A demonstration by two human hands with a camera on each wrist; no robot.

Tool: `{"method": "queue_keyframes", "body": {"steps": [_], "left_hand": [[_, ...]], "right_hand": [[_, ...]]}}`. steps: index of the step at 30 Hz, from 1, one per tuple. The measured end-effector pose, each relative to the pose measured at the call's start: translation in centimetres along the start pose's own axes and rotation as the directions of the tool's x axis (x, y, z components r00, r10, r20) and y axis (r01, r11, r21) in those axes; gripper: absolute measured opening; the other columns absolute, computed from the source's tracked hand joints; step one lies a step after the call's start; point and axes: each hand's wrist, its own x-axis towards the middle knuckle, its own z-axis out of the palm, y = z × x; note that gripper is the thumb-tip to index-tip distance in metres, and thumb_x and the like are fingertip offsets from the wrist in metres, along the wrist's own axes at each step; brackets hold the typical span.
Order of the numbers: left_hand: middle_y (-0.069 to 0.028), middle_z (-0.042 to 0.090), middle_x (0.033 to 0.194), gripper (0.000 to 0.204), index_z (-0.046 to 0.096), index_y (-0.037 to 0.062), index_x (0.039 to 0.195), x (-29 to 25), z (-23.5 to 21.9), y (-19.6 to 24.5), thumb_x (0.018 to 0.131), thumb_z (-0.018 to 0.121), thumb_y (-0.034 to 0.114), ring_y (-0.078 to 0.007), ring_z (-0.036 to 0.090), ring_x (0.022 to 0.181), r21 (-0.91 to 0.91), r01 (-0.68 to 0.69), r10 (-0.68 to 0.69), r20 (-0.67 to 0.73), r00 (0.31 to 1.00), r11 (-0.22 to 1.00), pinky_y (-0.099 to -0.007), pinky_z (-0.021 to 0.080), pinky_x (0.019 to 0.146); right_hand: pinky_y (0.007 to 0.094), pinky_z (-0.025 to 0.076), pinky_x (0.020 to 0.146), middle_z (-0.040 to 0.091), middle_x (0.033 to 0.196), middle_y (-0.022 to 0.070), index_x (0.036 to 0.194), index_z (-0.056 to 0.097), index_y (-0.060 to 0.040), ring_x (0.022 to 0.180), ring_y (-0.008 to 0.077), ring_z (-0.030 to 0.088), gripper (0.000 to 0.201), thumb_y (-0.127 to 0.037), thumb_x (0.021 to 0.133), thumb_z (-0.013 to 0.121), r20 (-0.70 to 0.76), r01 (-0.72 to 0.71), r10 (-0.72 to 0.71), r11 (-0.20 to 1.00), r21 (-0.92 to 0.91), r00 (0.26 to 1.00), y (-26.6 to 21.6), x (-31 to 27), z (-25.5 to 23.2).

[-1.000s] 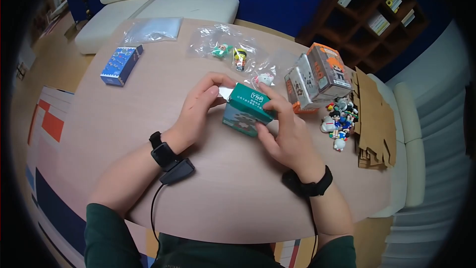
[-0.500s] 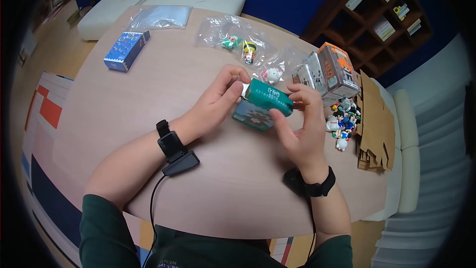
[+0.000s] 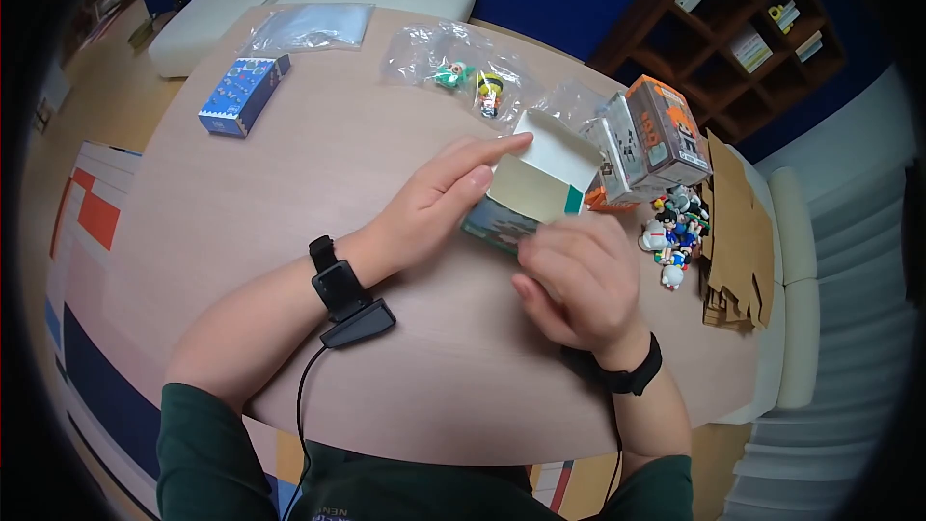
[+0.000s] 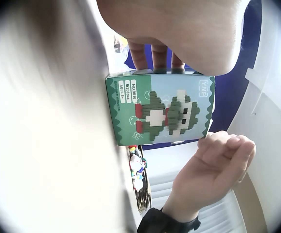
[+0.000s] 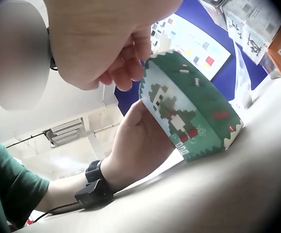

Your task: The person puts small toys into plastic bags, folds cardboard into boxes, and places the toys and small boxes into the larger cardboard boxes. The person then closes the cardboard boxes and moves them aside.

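Observation:
My left hand point(image 3: 429, 198) grips a small green cardboard box point(image 3: 531, 188) by its left side, over the table. In the left wrist view the box's large face point(image 4: 167, 109) carries a pixel-block figure in green, white and red. Its top stands open, with the white inside of a flap point(image 3: 559, 150) raised at the back and a pale interior showing. At the front right edge of the box, my right hand point(image 3: 584, 275) has its fingers loosely curled, with nothing visible between them. The right wrist view has those fingertips point(image 5: 123, 80) close to the box's top edge.
Farther back lie bagged figurines point(image 3: 490, 95), a clear plastic bag point(image 3: 323, 27) and a blue box point(image 3: 241, 96). To the right are stacked orange-and-grey boxes point(image 3: 666, 130), a pile of small figurines point(image 3: 675, 232) and flattened cardboard point(image 3: 738, 241). The table point(image 3: 289, 174) has a curved edge.
The box's green top has come open and its flap now stands raised at the back. My right hand has drawn back from the top toward the near right edge; the left keeps its grip.

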Motion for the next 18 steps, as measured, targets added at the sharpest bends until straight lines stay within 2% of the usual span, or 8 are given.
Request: {"method": "queue_keyframes", "body": {"steps": [1, 2, 5, 6, 8, 12, 14, 18], "left_hand": [[-0.0092, 0.054, 0.138, 0.045, 0.048, 0.0036, 0.148, 0.0, 0.0, -0.2, 0.107, 0.040, 0.020, -0.0171, 0.049, 0.125, 0.019, -0.019, 0.018, 0.009, 1.000, 1.000, -0.0319, 0.034, 0.110], [-0.0092, 0.052, 0.142, 0.047, 0.044, 0.0042, 0.151, 0.0, 0.0, -0.3, 0.107, 0.041, 0.020, -0.0172, 0.049, 0.126, 0.038, -0.037, 0.036, 0.018, 0.999, 0.999, -0.0323, 0.034, 0.110], [-0.0089, 0.048, 0.149, 0.049, 0.042, 0.0052, 0.152, -0.5, 0.6, -0.1, 0.105, 0.044, 0.021, -0.0174, 0.049, 0.127, -0.012, 0.022, -0.022, -0.016, 1.000, 1.000, -0.0323, 0.036, 0.109], [-0.0089, 0.048, 0.149, 0.049, 0.042, 0.0052, 0.152, -0.6, 0.7, -0.1, 0.105, 0.044, 0.021, -0.0174, 0.049, 0.127, -0.013, 0.020, -0.020, -0.017, 1.000, 1.000, -0.0323, 0.036, 0.109], [-0.0089, 0.052, 0.131, 0.055, 0.044, 0.0112, 0.151, -0.6, 0.8, -0.4, 0.099, 0.060, 0.021, -0.0196, 0.054, 0.114, -0.106, 0.033, -0.038, -0.046, 0.998, 0.994, -0.0346, 0.046, 0.100], [-0.0084, 0.053, 0.130, 0.069, 0.044, 0.0115, 0.149, -0.8, 1.0, -1.0, 0.090, 0.076, 0.022, -0.0195, 0.056, 0.114, -0.004, -0.036, 0.036, -0.033, 0.999, 0.999, -0.0362, 0.047, 0.099], [-0.0072, 0.049, 0.139, 0.082, 0.040, 0.0130, 0.148, -0.7, 1.1, -0.6, 0.079, 0.085, 0.015, -0.0186, 0.051, 0.124, 0.026, 0.081, -0.080, -0.015, 0.997, 0.996, -0.0354, 0.045, 0.104], [-0.0065, 0.048, 0.140, 0.086, 0.037, 0.0129, 0.148, -0.6, 1.3, -0.5, 0.077, 0.087, 0.013, -0.0187, 0.053, 0.121, -0.018, 0.058, -0.058, -0.009, 0.998, 0.998, -0.0350, 0.046, 0.103]], "right_hand": [[0.0380, 0.050, 0.077, 0.069, 0.099, 0.0071, 0.097, 0.068, -0.0063, 0.096, 0.0290, 0.066, 0.024, -0.011, 0.076, 0.079, 0.023, -0.028, 0.029, 0.999, -0.034, 0.999, 0.1, 0.0, -0.1], [0.0380, 0.050, 0.077, 0.069, 0.099, 0.0071, 0.097, 0.068, -0.0063, 0.096, 0.0290, 0.066, 0.024, -0.011, 0.076, 0.079, 0.024, -0.028, 0.029, 0.999, -0.034, 0.999, 0.1, 0.1, 0.0], [0.0414, 0.043, 0.091, 0.067, 0.110, 0.0090, 0.108, 0.066, -0.0059, 0.106, 0.0308, 0.062, 0.032, -0.012, 0.079, 0.077, 0.004, -0.265, 0.271, 0.944, -0.197, 0.963, 0.0, 0.3, -0.1], [0.0414, 0.043, 0.091, 0.067, 0.110, 0.0090, 0.108, 0.066, -0.0059, 0.106, 0.0308, 0.062, 0.032, -0.012, 0.079, 0.077, 0.005, -0.263, 0.269, 0.944, -0.198, 0.963, 0.2, 0.0, -0.2], [0.0397, 0.043, 0.090, 0.065, 0.115, 0.0108, 0.109, 0.067, -0.0057, 0.107, 0.0309, 0.061, 0.032, -0.012, 0.080, 0.077, 0.045, -0.354, 0.371, 0.911, -0.213, 0.928, 0.9, -0.7, -0.3], [0.0411, 0.048, 0.089, 0.066, 0.113, 0.0126, 0.111, 0.066, -0.0031, 0.104, 0.0330, 0.061, 0.031, -0.009, 0.082, 0.075, -0.070, -0.439, 0.434, 0.887, -0.143, 0.898, 1.2, -0.6, 0.1], [0.0414, 0.049, 0.089, 0.066, 0.115, 0.0138, 0.110, 0.066, -0.0025, 0.104, 0.0336, 0.061, 0.030, -0.009, 0.082, 0.075, -0.047, -0.438, 0.436, 0.886, -0.150, 0.899, 1.1, -0.3, 0.1], [0.0415, 0.049, 0.091, 0.063, 0.124, 0.0168, 0.108, 0.068, -0.0023, 0.108, 0.0348, 0.060, 0.028, -0.010, 0.082, 0.075, 0.066, -0.441, 0.449, 0.891, -0.108, 0.891, 0.7, -0.5, 0.2]]}}
